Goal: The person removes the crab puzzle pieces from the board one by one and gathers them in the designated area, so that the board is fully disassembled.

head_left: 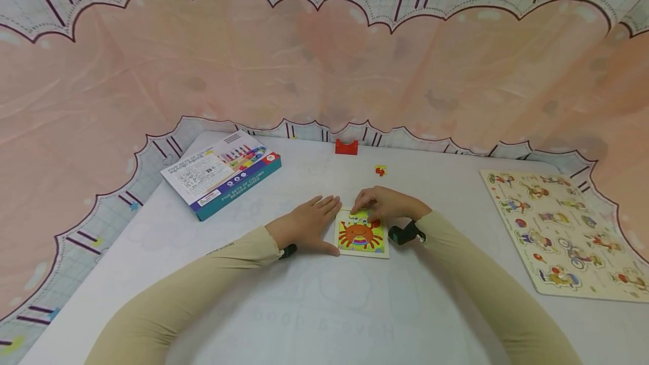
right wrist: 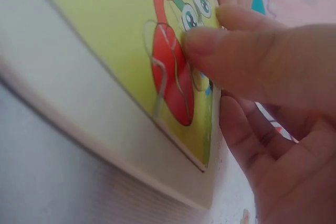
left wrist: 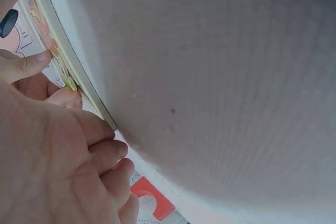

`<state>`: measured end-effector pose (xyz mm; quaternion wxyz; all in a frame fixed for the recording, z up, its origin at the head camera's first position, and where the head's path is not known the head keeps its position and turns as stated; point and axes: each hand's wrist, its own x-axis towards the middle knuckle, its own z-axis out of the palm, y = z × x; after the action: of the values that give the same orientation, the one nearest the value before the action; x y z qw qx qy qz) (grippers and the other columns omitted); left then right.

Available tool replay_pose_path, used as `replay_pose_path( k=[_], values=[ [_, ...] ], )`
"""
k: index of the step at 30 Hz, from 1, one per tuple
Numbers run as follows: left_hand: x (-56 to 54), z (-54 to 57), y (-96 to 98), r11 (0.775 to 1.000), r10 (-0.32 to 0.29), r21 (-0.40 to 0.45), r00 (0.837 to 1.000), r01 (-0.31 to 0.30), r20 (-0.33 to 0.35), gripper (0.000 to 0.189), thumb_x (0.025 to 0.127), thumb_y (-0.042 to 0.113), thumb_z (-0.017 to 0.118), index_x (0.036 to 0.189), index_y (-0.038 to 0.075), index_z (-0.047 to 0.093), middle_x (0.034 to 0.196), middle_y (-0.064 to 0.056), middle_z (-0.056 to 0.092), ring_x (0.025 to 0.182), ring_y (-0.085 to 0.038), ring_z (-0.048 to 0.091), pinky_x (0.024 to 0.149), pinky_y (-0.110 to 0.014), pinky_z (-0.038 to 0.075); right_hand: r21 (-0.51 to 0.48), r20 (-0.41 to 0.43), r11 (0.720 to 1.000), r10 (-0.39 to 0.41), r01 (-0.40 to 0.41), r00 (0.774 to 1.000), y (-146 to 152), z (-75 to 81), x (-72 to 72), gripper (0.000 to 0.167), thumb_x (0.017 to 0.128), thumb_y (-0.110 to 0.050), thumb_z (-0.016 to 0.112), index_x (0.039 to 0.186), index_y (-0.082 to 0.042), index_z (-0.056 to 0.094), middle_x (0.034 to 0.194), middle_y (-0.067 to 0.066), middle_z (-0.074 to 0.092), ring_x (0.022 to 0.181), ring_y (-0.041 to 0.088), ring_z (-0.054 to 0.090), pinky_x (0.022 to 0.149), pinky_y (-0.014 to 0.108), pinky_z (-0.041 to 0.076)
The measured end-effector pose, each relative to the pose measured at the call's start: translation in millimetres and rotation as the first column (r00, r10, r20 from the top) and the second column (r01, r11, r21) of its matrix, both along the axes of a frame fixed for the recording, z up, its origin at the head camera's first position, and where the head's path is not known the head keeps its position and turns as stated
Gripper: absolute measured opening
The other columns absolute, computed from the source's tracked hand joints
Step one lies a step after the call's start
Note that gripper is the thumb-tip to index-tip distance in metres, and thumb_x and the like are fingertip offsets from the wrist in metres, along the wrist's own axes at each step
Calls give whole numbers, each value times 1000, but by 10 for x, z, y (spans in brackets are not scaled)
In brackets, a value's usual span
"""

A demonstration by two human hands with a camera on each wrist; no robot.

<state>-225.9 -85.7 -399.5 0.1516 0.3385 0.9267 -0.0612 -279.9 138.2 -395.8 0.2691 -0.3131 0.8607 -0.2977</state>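
A small crab jigsaw puzzle (head_left: 361, 238) in a pale wooden frame lies on the table between both hands. At its left edge rests my left hand (head_left: 311, 227), fingers extended toward the top corner and thumb by the bottom corner. My right hand (head_left: 387, 203) is over the puzzle's top edge, where thumb and finger pinch a yellow-green puzzle piece (left wrist: 69, 81). In the right wrist view the thumb covers part of the crab's eyes, beside the red claw (right wrist: 170, 77). Beyond the hands lies a loose red and yellow puzzle piece (head_left: 381, 170).
A bead-set box (head_left: 223, 170) lies at the back left. A red notched block (head_left: 347, 147) stands near the table's back edge. To the right is a large wooden board (head_left: 563, 230) with many picture pieces. A patterned cloth (head_left: 304, 66) hangs behind the table.
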Motion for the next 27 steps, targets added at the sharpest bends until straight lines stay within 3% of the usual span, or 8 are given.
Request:
replay_pose_path(
  k=[11,27],
  values=[
    [3,-3,0,1000,0,0,1000,0,-1,109,74,76,53,151,10,15,159,-6,14,148,-22,11,121,-40,9,-42,-82,999,-38,35,996,16,-31,36,30,81,-1,70,108,-14,72,108,4,63,98,18,57,91,31,53],
    [11,4,6,1000,5,4,1000,-5,-1,109,74,75,54,151,10,15,159,-5,14,148,-22,11,121,-40,9,-68,-159,990,-130,121,979,99,-67,76,17,78,-10,76,94,-11,73,104,5,64,92,17,58,91,34,54]
  ],
)
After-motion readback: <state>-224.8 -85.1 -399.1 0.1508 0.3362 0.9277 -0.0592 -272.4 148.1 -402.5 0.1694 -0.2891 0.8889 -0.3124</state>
